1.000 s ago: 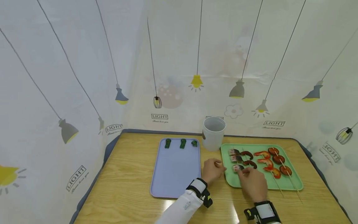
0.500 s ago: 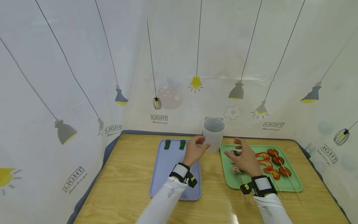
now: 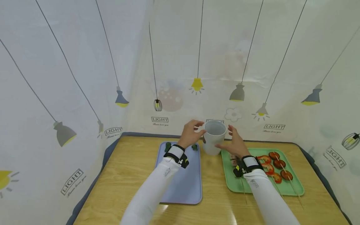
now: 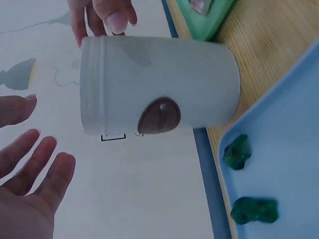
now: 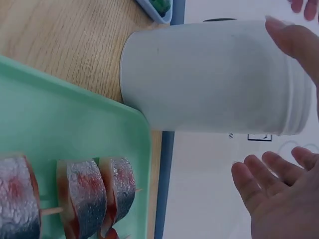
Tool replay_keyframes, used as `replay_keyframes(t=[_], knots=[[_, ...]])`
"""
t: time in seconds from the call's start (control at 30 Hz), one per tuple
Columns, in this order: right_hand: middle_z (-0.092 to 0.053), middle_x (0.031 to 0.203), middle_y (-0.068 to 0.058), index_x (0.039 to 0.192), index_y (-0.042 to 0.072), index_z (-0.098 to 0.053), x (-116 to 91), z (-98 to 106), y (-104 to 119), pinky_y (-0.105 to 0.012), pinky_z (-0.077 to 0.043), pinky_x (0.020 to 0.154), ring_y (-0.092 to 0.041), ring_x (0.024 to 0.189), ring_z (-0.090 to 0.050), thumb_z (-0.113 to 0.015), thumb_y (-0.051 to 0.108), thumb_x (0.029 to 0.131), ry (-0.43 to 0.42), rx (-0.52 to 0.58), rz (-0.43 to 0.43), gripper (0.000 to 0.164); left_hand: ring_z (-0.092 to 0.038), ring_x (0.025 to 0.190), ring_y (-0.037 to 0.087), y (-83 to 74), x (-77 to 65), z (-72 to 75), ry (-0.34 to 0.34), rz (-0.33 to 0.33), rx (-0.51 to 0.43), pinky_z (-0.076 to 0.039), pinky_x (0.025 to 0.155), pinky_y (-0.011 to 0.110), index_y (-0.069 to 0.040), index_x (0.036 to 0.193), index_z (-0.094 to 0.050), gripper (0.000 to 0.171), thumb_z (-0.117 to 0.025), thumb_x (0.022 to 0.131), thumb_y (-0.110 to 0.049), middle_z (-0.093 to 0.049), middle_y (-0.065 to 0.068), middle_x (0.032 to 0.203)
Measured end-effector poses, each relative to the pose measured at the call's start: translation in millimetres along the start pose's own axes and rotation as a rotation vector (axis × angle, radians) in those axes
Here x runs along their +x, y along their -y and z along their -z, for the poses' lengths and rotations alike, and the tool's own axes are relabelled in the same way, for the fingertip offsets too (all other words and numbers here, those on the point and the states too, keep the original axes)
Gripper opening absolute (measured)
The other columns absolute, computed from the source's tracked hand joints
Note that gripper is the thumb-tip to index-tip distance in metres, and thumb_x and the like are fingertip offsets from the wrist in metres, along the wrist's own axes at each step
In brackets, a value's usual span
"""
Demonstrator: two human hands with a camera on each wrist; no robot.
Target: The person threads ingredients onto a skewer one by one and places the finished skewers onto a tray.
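Observation:
A tall white-grey cup point(image 3: 213, 140) with a brown oval mark stands upright at the back of the table, between two trays. My left hand point(image 3: 192, 133) is raised on its left side, thumb and fingers spread apart, with a gap to the cup in the left wrist view. From the other side my right hand point(image 3: 235, 144) reaches toward the cup, its fingers point(image 5: 271, 174) relaxed and parted. The right thumb overlaps the cup's wall near the rim in the right wrist view. Neither hand grips anything.
A green tray point(image 3: 234, 185) on the right bears skewers of fish chunks point(image 5: 89, 191), shrimp point(image 3: 267, 168) and round brown slices point(image 3: 279, 164); stick ends jut past its front edge. The lavender-blue tray point(image 3: 188, 190) on the left carries small dark-green pieces point(image 4: 254, 210). A printed cloth point(image 3: 180, 62) hangs behind.
Both hands have risen and moved forward from the green tray's near left side to either side of the cup. The right hand has let go of the fish skewer, which lies on the tray.

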State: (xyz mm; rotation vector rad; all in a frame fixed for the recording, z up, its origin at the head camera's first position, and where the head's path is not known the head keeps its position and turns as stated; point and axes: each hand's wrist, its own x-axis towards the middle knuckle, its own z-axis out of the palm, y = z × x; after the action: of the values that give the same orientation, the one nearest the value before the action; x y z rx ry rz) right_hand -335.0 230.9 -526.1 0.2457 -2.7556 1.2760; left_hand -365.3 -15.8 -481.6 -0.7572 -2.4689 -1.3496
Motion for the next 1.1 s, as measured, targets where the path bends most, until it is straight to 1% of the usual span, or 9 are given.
replay_keyframes(t=[0.13,0.2,0.37,0.5,0.67,0.77,0.87,1.0,1.1], knots=[[-0.029,0.165,-0.025,0.164,0.006,-0.008,9,-4,0,-0.066,-0.040,0.113,-0.046,0.147,-0.037,-0.089,0.048,0.078,0.027,0.028,0.000,0.126,-0.063,0.120,0.034,0.7,13.4,0.9,0.106,-0.035,0.092,-0.057,0.102,0.040,0.002,0.130,-0.065,0.036,-0.071,0.097,-0.011,-0.066,0.018,0.125],[-0.034,0.161,-0.027,0.164,0.003,-0.009,13,-6,-2,-0.066,-0.041,0.112,-0.047,0.144,-0.040,-0.089,0.046,0.078,0.027,0.042,0.012,0.125,-0.063,0.119,0.036,1.2,21.2,-0.7,0.156,-0.061,0.124,-0.057,0.102,0.042,0.002,0.128,-0.067,0.034,-0.071,0.096,-0.010,-0.067,0.019,0.123],[-0.043,0.155,-0.023,0.163,0.006,-0.013,20,-14,-9,-0.061,-0.045,0.110,-0.044,0.138,-0.047,-0.089,0.044,0.078,0.008,0.074,0.024,0.120,-0.064,0.116,0.035,0.9,42.1,-7.1,0.257,-0.094,0.242,-0.057,0.099,0.039,0.001,0.123,-0.070,0.029,-0.071,0.096,-0.010,-0.069,0.018,0.120],[-0.044,0.155,-0.021,0.163,0.009,-0.014,24,-19,-15,-0.060,-0.046,0.109,-0.043,0.136,-0.048,-0.089,0.044,0.079,0.010,0.114,0.023,0.117,-0.065,0.116,0.026,1.7,57.3,-15.1,0.336,-0.101,0.369,-0.056,0.098,0.031,-0.004,0.122,-0.071,0.027,-0.070,0.097,-0.014,-0.070,0.010,0.121],[-0.043,0.156,-0.020,0.163,0.011,-0.017,26,-23,-18,-0.057,-0.046,0.112,-0.042,0.138,-0.049,-0.087,0.046,0.081,0.006,0.115,0.008,0.114,-0.066,0.117,0.020,-2.3,74.9,-24.2,0.472,-0.130,0.440,-0.055,0.100,0.028,-0.007,0.122,-0.072,0.025,-0.068,0.098,-0.012,-0.072,0.007,0.122],[-0.043,0.156,-0.020,0.162,0.011,-0.018,26,-22,-18,-0.057,-0.044,0.114,-0.041,0.139,-0.048,-0.087,0.045,0.081,0.005,0.118,0.006,0.112,-0.068,0.110,0.019,-8.1,85.8,-29.7,0.555,-0.136,0.493,-0.056,0.096,0.027,-0.007,0.119,-0.074,0.024,-0.069,0.096,-0.008,-0.074,0.006,0.118],[-0.043,0.156,-0.021,0.162,0.009,-0.017,25,-21,-16,-0.057,-0.043,0.116,-0.040,0.140,-0.046,-0.086,0.042,0.082,0.013,0.120,0.018,0.111,-0.069,0.100,0.016,-14.3,93.9,-37.4,0.616,-0.074,0.568,-0.057,0.088,0.026,-0.009,0.113,-0.077,0.022,-0.071,0.092,-0.005,-0.076,0.004,0.111],[-0.042,0.156,-0.022,0.162,0.007,-0.017,23,-20,-14,-0.057,-0.043,0.116,-0.041,0.141,-0.045,-0.085,0.038,0.086,0.028,0.108,0.034,0.106,-0.070,0.090,0.014,-24.3,97.9,-48.9,0.666,0.073,0.674,-0.059,0.080,0.026,-0.012,0.106,-0.079,0.019,-0.073,0.090,-0.005,-0.077,0.001,0.105],[-0.042,0.156,-0.023,0.161,0.007,-0.018,21,-20,-14,-0.056,-0.044,0.116,-0.042,0.142,-0.045,-0.084,0.034,0.087,0.026,0.103,0.041,0.104,-0.070,0.095,0.014,-26.3,99.9,-59.9,0.695,0.153,0.752,-0.059,0.081,0.027,-0.016,0.111,-0.077,0.019,-0.074,0.092,-0.012,-0.076,-0.001,0.113]])
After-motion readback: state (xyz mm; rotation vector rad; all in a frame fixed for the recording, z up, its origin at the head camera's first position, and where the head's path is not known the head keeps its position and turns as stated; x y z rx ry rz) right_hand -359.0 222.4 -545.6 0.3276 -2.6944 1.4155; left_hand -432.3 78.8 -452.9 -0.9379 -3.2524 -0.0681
